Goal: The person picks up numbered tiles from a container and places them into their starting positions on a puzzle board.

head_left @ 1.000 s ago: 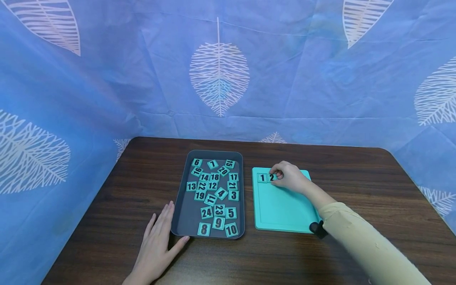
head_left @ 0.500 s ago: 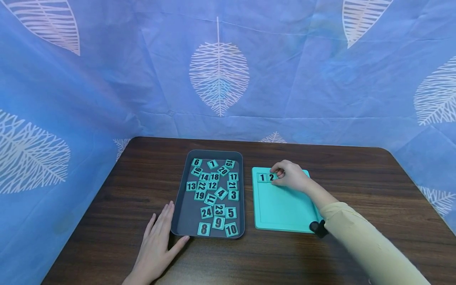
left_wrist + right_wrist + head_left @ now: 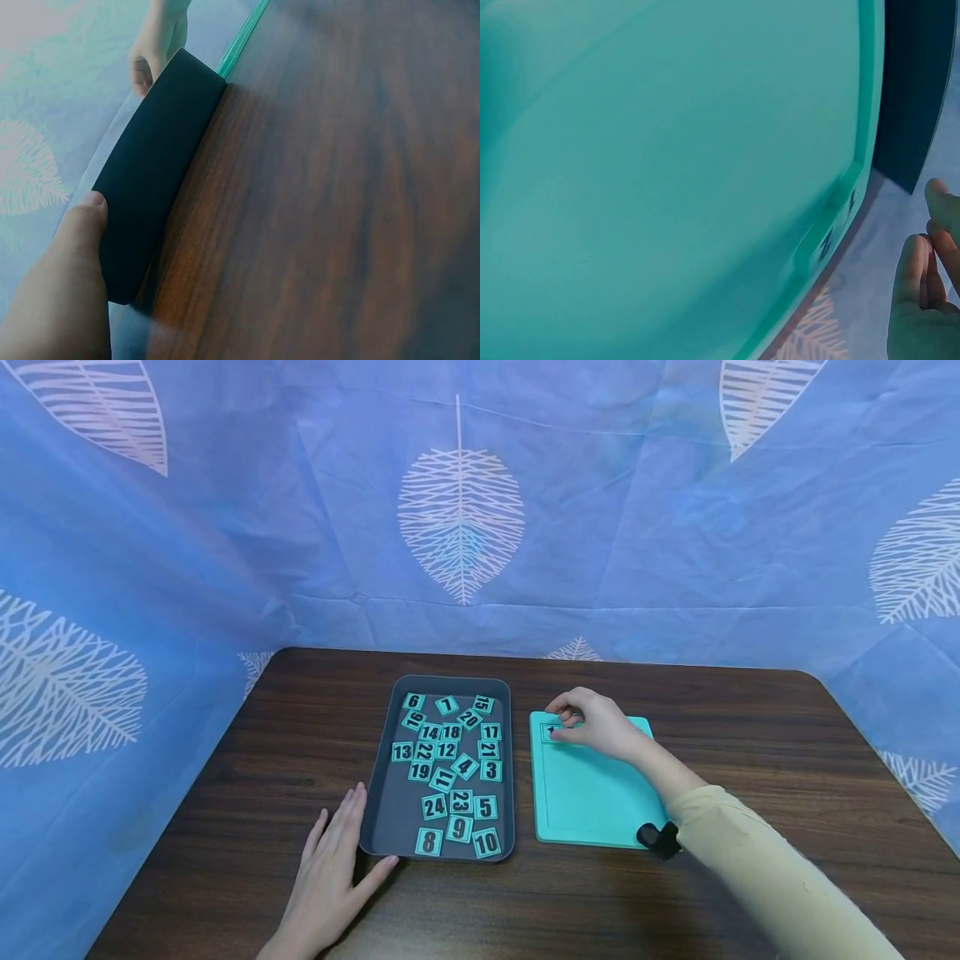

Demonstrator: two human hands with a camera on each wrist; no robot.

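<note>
My right hand (image 3: 603, 727) hovers over the top left of a turquoise square board (image 3: 592, 810), thumb and fingers bent with a gap between them and no tile in it. Under the fingertips a tile marked 1 (image 3: 551, 728) partly shows; the tile beside it is hidden by the hand in the head view. Two dark number marks (image 3: 825, 246) appear along the board's edge in the right wrist view. My left hand (image 3: 326, 868) lies with straight fingers against the left side and near corner of a dark grey tray (image 3: 386, 822), its thumb at the tray's near edge.
Several loose turquoise number tiles (image 3: 447, 751) lie scattered in the tray, such as an 8 tile (image 3: 429, 842) and a 3 tile (image 3: 491, 771). Tray and board stand side by side on a brown wooden table (image 3: 750, 760). A blue leaf-patterned cloth (image 3: 315, 527) hangs behind.
The right hand has let go of the 2 tile, which sits in the board beside the 1, and has shifted left over the 1. The left hand and tray stay put.
</note>
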